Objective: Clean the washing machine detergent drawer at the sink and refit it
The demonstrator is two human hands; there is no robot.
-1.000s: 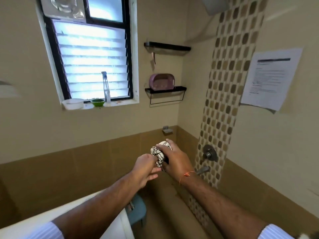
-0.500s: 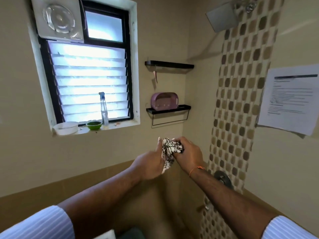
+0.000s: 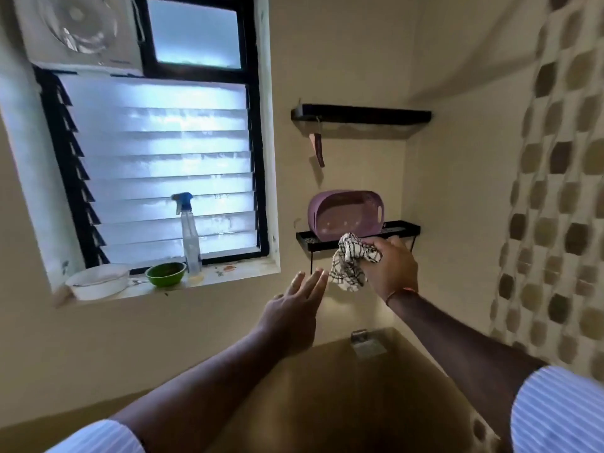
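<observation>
A black-and-white checked cloth (image 3: 349,263) is bunched in my right hand (image 3: 390,268), which grips it right at the front edge of the lower black wall shelf (image 3: 400,229). My left hand (image 3: 294,308) is held out flat just left of the cloth, fingers straight, holding nothing. No detergent drawer, washing machine or sink is in view.
A purple basket (image 3: 346,214) stands on the lower shelf; an upper black shelf (image 3: 359,113) hangs above it. On the window sill (image 3: 235,271) stand a spray bottle (image 3: 190,233), a green bowl (image 3: 165,273) and a white dish (image 3: 98,281). Mosaic tiles (image 3: 555,191) run down the right wall.
The view tilted upward. My right hand carried the cloth up to the lower shelf. My left hand let go of the cloth and opened flat.
</observation>
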